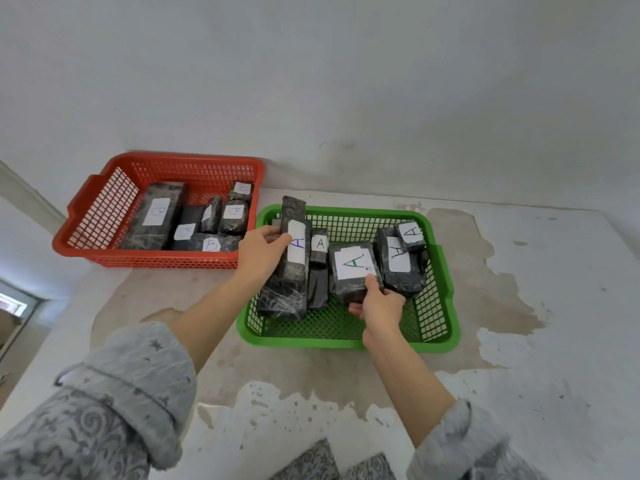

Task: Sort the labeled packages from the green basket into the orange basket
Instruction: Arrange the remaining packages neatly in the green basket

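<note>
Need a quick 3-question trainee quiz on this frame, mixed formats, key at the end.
1. True or false: the left hand grips the tall black-wrapped package with a blue A label standing in the green plastic mesh basket.
2. What letter is on the labels of the packages in the orange plastic mesh basket?
3. The right hand holds the near end of: (a) the square black-wrapped package with a green A label, (b) the basket rim, (c) nothing.

Key: 1 true; 2 B, where readable; 3 a.
</note>
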